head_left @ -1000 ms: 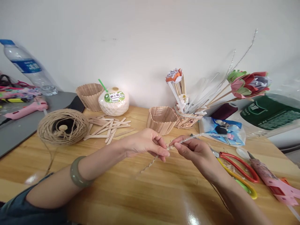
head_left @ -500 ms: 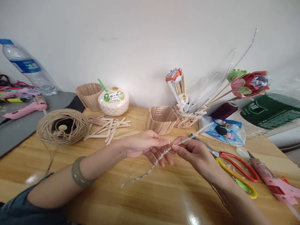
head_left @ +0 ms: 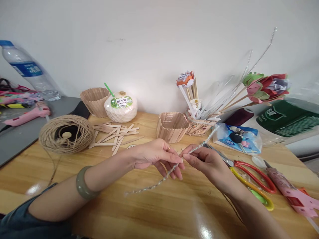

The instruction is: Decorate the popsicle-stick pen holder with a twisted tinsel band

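Two hands pinch one silver tinsel stem (head_left: pixel 171 169) near its middle, above the wooden table (head_left: pixel 159 205): my left hand (head_left: pixel 154 156) and right hand (head_left: pixel 206 162) meet fingertip to fingertip on it. Judged light, thin, bendable, slightly slick; ends hang free and droop. Best held close together at mid-length, as here. Scissors (head_left: pixel 251 181) lie just beside my right wrist.
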Demonstrator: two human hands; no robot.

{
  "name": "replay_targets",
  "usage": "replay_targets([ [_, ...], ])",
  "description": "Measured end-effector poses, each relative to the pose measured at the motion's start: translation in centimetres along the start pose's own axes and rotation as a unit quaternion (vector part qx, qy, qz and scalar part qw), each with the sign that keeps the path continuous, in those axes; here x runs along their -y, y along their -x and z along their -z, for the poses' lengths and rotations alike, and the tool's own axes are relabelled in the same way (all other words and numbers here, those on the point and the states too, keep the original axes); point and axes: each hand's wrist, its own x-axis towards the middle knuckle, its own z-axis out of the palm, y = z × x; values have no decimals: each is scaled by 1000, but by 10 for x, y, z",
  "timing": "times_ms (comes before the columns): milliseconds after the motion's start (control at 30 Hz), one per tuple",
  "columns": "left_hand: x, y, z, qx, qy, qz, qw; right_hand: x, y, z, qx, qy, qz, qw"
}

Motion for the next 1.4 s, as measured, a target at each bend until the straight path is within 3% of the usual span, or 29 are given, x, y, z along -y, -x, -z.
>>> replay_targets([
  [267,-4,2,-4,-63,-24,2,998,-1,1,0,-12,-26,-21,999],
  [633,-2,-2,-3,-158,-79,-36,984,-1,2,2,-44,14,-10,999],
  [700,-3,-2,-2,-137,-78,-41,987,0,2,1,-52,12,1,999],
  [833,-3,0,2,-33,-29,-44,998,2,1,-1,-34,-3,25,999],
  [933,-1,0,4,0,-15,-59,998,4,1,-3,-16,-9,33,999],
  [1200,0,0,-1,-66,-32,-54,996,-1,3,-3,-53,-15,15,998],
  [1400,-4,1,-2,-94,-30,-36,995,4,4,-3,-42,-44,-13,998],
])
